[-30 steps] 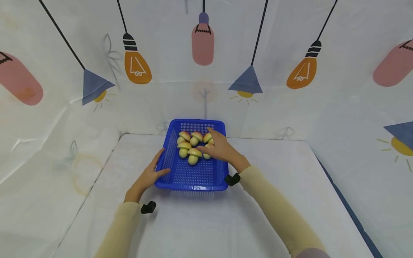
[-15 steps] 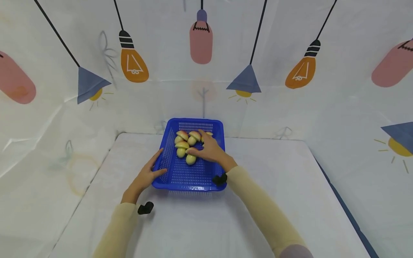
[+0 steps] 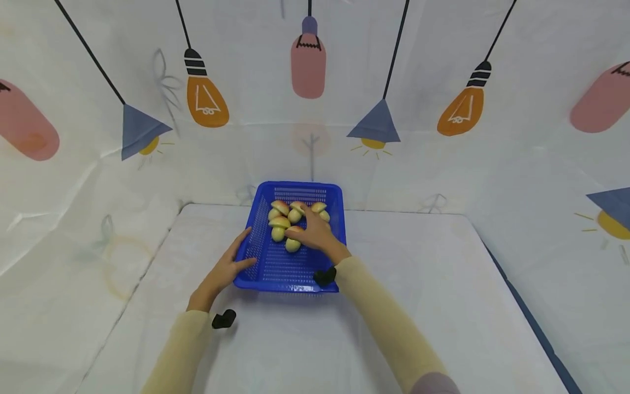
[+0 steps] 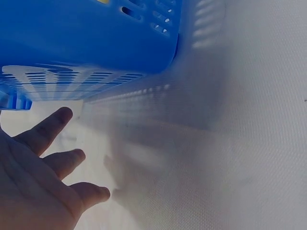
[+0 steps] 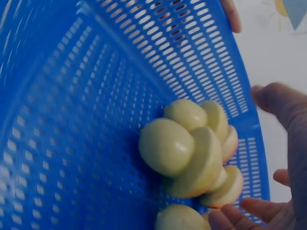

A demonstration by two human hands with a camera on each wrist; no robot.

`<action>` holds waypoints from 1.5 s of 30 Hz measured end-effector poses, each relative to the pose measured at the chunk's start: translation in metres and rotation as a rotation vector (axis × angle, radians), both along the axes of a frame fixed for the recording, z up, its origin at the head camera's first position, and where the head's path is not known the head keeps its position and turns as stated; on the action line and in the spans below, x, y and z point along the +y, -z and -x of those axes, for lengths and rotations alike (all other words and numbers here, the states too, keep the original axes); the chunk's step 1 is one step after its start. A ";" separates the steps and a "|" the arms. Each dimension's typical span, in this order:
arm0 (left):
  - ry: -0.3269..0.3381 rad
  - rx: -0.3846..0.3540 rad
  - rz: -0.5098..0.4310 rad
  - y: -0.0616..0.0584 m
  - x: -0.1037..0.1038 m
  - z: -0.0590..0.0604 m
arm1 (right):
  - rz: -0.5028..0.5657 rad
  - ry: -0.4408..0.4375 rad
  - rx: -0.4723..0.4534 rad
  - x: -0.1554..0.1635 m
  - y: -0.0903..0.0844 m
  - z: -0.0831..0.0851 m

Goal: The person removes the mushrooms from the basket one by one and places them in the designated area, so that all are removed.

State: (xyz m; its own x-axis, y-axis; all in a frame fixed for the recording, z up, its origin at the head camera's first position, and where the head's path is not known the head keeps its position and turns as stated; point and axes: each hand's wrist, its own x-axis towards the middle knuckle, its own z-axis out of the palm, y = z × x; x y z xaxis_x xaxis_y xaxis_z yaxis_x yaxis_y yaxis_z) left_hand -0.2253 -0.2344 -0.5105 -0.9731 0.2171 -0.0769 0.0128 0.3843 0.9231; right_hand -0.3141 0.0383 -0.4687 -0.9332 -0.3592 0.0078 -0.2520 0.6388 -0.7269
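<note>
Several mushrooms, cream-stemmed with yellow-and-red caps, lie grouped toward the far half of a blue plastic basket [image 3: 290,285]. Over the front mushroom [image 3: 292,246] reaches my right hand [image 3: 315,232], thumb and fingers spread apart and partly covering it. The right wrist view shows a large mushroom [image 5: 168,148] close up, with the thumb [image 5: 276,98] and fingertips around the group, pinching none. At the basket's left side is my left hand [image 3: 223,272], its thumb over the rim and its other fingers outside. In the left wrist view those fingers [image 4: 64,163] extend spread beneath the basket wall.
A white-covered table [image 3: 418,306] carries the basket near its back edge. Behind and beside it hangs a white sheet [image 3: 270,148] printed with lamps and bulbs. A black wrist camera [image 3: 223,319] sits by the left sleeve, another [image 3: 325,276] overlaps the basket's front right.
My right hand has moved left from the right-hand mushrooms to the middle and front ones, uncovering a mushroom at the back right. The left hand stays at the basket's side.
</note>
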 end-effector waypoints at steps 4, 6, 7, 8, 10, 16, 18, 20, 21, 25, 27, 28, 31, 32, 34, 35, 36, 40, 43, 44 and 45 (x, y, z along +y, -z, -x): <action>-0.001 -0.001 -0.004 0.000 0.003 0.002 | 0.005 0.060 0.001 0.000 0.006 0.001; -0.007 -0.002 0.002 -0.001 0.004 0.002 | 0.018 0.069 0.013 0.001 0.007 0.003; -0.010 -0.004 0.007 -0.001 0.004 0.002 | 0.021 0.068 0.016 0.001 0.008 0.004; -0.012 -0.004 0.007 -0.001 0.005 0.001 | 0.023 0.067 0.017 0.002 0.009 0.004; -0.018 -0.008 0.008 -0.001 0.005 0.001 | 0.031 0.062 0.012 0.002 0.010 0.004; -0.016 -0.005 0.028 0.001 0.006 0.003 | 0.038 0.069 -0.014 0.000 0.014 0.006; -0.017 -0.003 0.036 0.001 0.007 0.004 | 0.050 0.068 -0.035 -0.001 0.015 0.006; -0.021 -0.006 0.043 0.001 0.007 0.004 | 0.070 0.057 -0.062 -0.002 0.016 0.006; -0.021 -0.009 0.045 0.000 0.007 0.004 | 0.064 0.052 -0.066 -0.003 0.016 0.006; -0.023 -0.038 0.055 -0.001 0.007 0.002 | 0.017 0.042 -0.067 -0.005 0.018 0.005; -0.022 -0.050 0.059 -0.002 0.007 0.002 | -0.008 0.035 -0.057 -0.006 0.018 0.005; -0.026 -0.056 0.061 -0.002 0.007 0.001 | -0.008 0.028 -0.059 -0.007 0.018 0.005; -0.035 -0.059 0.069 -0.003 0.005 0.000 | -0.003 0.000 -0.055 -0.009 0.018 0.005; -0.037 -0.058 0.073 -0.004 0.005 0.000 | -0.001 -0.007 -0.056 -0.009 0.019 0.005; -0.038 -0.059 0.081 -0.004 0.004 -0.001 | -0.005 -0.012 -0.056 -0.010 0.020 0.006; -0.038 -0.059 0.086 -0.005 0.004 -0.001 | -0.012 -0.014 -0.053 -0.011 0.021 0.007; -0.038 -0.059 0.091 -0.005 0.003 -0.001 | -0.015 -0.012 -0.052 -0.012 0.022 0.007; -0.040 -0.057 0.104 -0.004 0.001 -0.002 | -0.024 -0.016 -0.040 -0.015 0.023 0.008; -0.045 -0.053 0.110 -0.004 -0.001 -0.002 | -0.013 -0.026 -0.037 -0.018 0.022 0.008; -0.047 -0.053 0.114 -0.005 -0.001 -0.002 | -0.011 -0.028 -0.035 -0.018 0.021 0.008; -0.051 -0.055 0.118 -0.005 -0.002 -0.002 | -0.009 -0.029 -0.031 -0.019 0.021 0.008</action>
